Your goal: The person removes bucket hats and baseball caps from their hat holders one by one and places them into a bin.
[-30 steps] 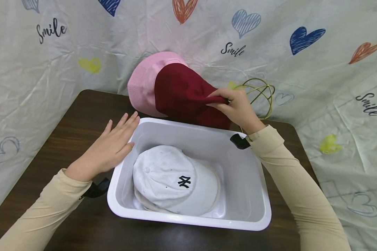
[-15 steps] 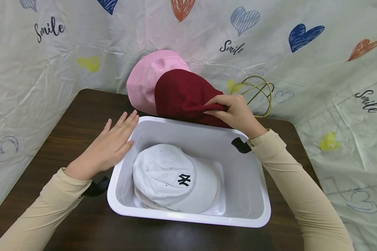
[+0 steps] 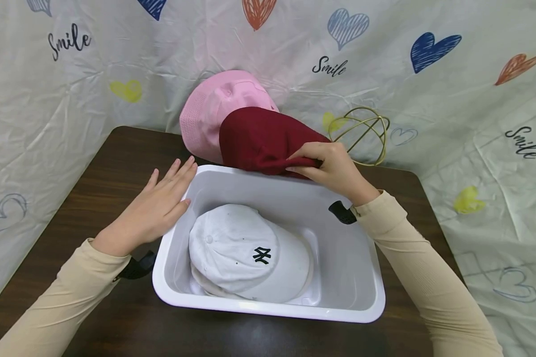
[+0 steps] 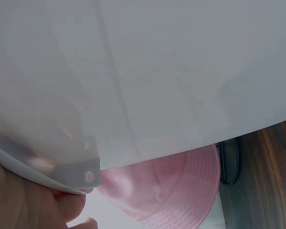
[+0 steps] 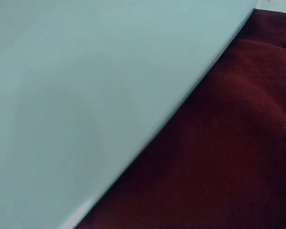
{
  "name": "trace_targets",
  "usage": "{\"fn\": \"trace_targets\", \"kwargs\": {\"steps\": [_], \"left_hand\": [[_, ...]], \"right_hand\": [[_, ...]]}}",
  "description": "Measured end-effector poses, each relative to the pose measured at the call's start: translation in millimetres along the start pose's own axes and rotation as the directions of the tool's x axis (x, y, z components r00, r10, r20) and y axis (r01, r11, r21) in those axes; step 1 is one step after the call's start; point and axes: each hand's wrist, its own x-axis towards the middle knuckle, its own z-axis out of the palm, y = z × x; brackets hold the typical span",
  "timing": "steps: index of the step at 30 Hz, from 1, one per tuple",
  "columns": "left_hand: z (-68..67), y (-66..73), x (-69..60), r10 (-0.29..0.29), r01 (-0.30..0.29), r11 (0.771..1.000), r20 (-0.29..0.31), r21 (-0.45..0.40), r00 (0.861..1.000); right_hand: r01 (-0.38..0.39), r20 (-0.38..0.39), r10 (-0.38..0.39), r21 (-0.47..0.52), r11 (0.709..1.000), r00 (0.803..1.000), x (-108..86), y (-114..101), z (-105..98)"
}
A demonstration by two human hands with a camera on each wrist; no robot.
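A dark red hat (image 3: pixel 268 136) lies behind the basin's far rim, partly covering a pink bucket hat (image 3: pixel 219 106). My right hand (image 3: pixel 335 163) pinches a fold of the dark red hat between thumb and fingers, above the far rim. The white plastic basin (image 3: pixel 268 310) holds a white baseball cap (image 3: pixel 236 248) with a black NY logo, and another brim edge peeks out beneath it. With fingers straight, my left hand (image 3: pixel 152 210) rests on the basin's left rim. Dark red cloth (image 5: pixel 229 143) fills one side of the right wrist view, beside the white basin wall.
A gold wire frame (image 3: pixel 370 134) stands behind my right hand, near the back edge. The basin sits on a dark brown wooden table (image 3: pixel 116 163). Behind the table hangs a white sheet (image 3: pixel 161 59) printed with hearts and "Smile".
My right hand has drawn the pinched fold down toward the basin's far rim, and the dark red hat has shifted lower, showing more of the pink hat. The left hand stays in place.
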Motion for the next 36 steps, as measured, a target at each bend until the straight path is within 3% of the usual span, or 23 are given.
{"fn": "trace_targets", "kwargs": {"steps": [21, 25, 32, 36], "left_hand": [[0.4, -0.7, -0.6, 0.002, -0.002, 1.000, -0.004, -0.004, 1.000], [0.2, -1.0, -0.7, 0.004, -0.004, 1.000, -0.006, -0.004, 1.000], [1.2, -1.2, 0.0, 0.007, -0.007, 1.000, -0.006, 0.005, 1.000], [0.2, -1.1, -0.1, 0.010, -0.010, 1.000, -0.003, 0.004, 1.000]], "right_hand": [[-0.068, 0.115, 0.045, 0.210, 0.975, 0.992, -15.0, -3.1, 9.7], [-0.038, 0.128, 0.011, 0.214, 0.976, 0.992, -16.4, -4.6, 11.0], [0.078, 0.113, -0.095, 0.143, 0.987, 0.989, -18.6, -5.2, 14.1], [0.100, 0.091, -0.116, 0.169, 0.980, 0.989, -18.8, -4.5, 15.4]]}}
